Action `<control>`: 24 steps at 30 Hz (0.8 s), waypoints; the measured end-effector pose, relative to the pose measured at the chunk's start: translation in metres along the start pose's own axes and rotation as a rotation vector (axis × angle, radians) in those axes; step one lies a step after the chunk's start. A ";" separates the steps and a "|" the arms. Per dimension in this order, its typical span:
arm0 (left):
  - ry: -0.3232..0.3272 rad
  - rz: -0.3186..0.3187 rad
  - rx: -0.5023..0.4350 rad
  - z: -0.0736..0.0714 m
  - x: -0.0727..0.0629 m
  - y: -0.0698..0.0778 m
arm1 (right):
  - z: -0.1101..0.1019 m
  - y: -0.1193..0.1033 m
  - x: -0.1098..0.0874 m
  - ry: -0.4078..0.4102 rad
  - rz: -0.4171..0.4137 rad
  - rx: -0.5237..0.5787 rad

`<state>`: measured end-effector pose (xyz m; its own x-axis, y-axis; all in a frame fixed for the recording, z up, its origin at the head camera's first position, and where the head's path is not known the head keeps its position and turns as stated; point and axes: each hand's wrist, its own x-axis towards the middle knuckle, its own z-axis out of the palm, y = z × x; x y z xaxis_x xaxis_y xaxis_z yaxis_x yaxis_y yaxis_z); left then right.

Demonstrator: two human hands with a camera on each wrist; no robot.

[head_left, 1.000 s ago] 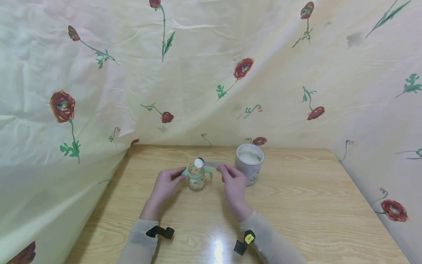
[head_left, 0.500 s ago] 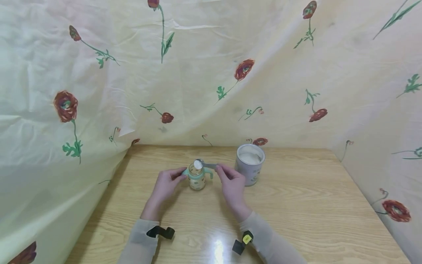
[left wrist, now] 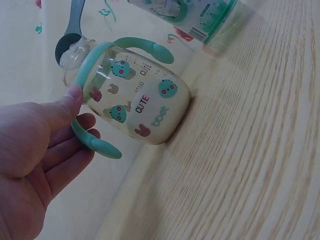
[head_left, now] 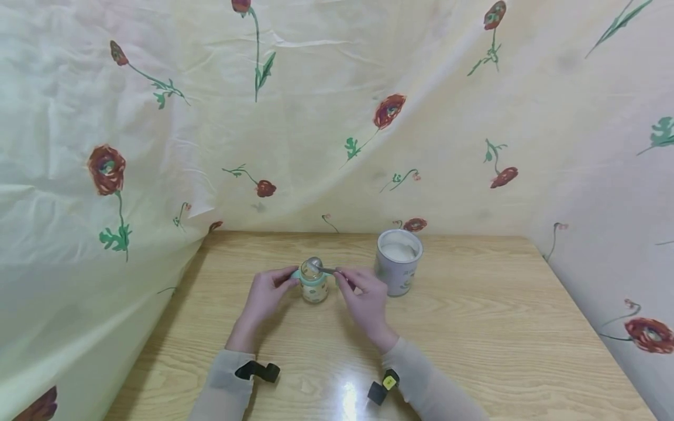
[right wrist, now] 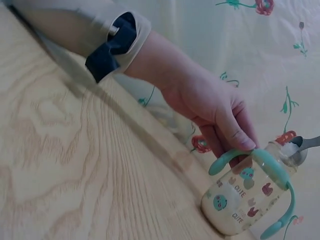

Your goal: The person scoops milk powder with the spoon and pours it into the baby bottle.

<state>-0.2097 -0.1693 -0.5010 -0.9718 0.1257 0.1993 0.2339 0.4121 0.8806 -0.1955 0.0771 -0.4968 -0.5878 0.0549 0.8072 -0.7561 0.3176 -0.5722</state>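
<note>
A clear baby bottle [head_left: 314, 293] with a mint-green two-handled collar and cartoon prints stands uncapped on the table, pale contents showing through its wall. My left hand [head_left: 265, 294] pinches the handle collar on its left side; in the left wrist view, the thumb lies on the green ring. My right hand [head_left: 367, 299] grips the handle of a grey measuring scoop [head_left: 315, 263]. The scoop's bowl is tipped over the bottle mouth, and white powder [left wrist: 68, 56] shows at the bowl and neck in the left wrist view.
Just right of my right hand stands an open milk powder can [head_left: 401, 273], with white powder inside. Behind the wooden table [head_left: 500, 316] hangs a flowered cloth [head_left: 316, 117], which also runs along both sides.
My right hand has moved slightly left and turned the scoop over, so its heaped white powder no longer faces up. The left hand and bottle have stayed in place.
</note>
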 end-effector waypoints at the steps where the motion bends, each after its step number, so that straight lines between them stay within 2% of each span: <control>1: 0.001 0.000 -0.002 0.000 0.000 0.000 | 0.000 0.000 0.000 -0.014 -0.033 -0.022; 7: 0.004 0.001 0.011 0.001 -0.001 0.000 | -0.001 0.001 0.000 -0.057 -0.213 -0.120; 10: 0.003 0.007 0.017 0.001 -0.001 0.000 | -0.002 0.001 0.000 -0.074 -0.271 -0.144; 24: 0.001 0.035 0.027 0.003 0.000 0.000 | -0.002 0.009 -0.003 -0.108 -0.366 -0.171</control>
<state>-0.2098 -0.1668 -0.5022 -0.9631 0.1394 0.2301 0.2682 0.4316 0.8613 -0.2002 0.0819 -0.5041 -0.3225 -0.1878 0.9278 -0.8674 0.4511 -0.2102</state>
